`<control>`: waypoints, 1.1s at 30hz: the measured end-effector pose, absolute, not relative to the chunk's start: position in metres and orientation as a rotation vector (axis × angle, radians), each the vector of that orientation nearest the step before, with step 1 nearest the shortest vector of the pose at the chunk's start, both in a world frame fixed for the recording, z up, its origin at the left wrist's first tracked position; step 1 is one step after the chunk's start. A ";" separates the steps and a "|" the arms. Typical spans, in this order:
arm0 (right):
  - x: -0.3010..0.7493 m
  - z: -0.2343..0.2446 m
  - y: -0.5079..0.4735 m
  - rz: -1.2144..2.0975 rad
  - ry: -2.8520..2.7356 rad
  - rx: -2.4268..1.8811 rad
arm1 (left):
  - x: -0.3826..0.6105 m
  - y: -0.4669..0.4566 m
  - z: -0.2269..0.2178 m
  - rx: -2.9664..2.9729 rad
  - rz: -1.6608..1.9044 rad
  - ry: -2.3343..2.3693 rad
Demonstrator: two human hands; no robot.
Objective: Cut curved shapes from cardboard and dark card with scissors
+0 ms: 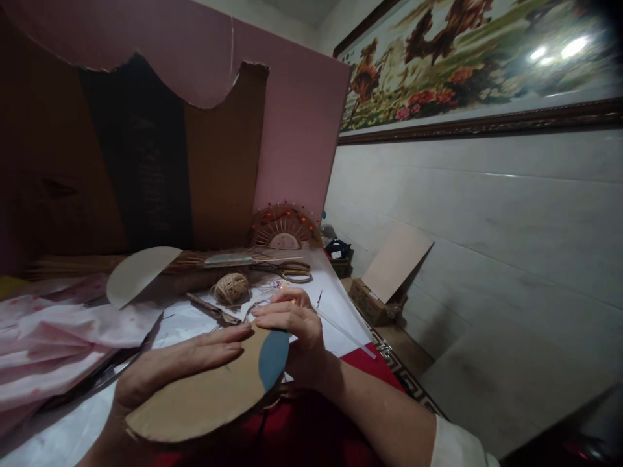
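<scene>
A curved piece of cardboard [209,402], brown with a blue patch at its right end, is held up in front of me. My left hand [180,363] grips its left side, fingers lying along the far edge; the thumb is hidden. At the right end, my right hand [299,324] is closed round the far edge with the fingers bent over it. A ball of twine [231,288] lies just beyond the hands. Near it are scissors [294,272] and dark, thin scraps [213,310]. What lies under the cardboard is mostly hidden.
A large pink cardboard panel [302,130] with a cut-out stands behind the table. A decorated fan [286,227] leans there. Pink cloth [63,344] and a pale half-round piece [141,275] lie left. A white stick [348,334] lies near the table's right edge.
</scene>
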State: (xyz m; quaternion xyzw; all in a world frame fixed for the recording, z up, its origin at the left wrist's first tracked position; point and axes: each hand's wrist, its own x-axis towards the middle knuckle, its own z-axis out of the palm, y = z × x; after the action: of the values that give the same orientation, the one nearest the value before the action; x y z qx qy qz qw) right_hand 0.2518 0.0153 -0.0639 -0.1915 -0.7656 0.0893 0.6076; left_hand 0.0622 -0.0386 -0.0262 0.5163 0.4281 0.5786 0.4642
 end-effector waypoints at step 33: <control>0.240 -0.066 0.022 2.074 -1.099 -0.624 | 0.061 -0.011 -0.044 0.999 1.301 0.912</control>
State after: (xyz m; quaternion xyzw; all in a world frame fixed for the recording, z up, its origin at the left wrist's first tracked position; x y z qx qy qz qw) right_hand 0.2398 0.0216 -0.0660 -0.2409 -0.4239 0.8002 0.3492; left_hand 0.0607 -0.0108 -0.0442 0.4295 0.3921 0.5591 0.5909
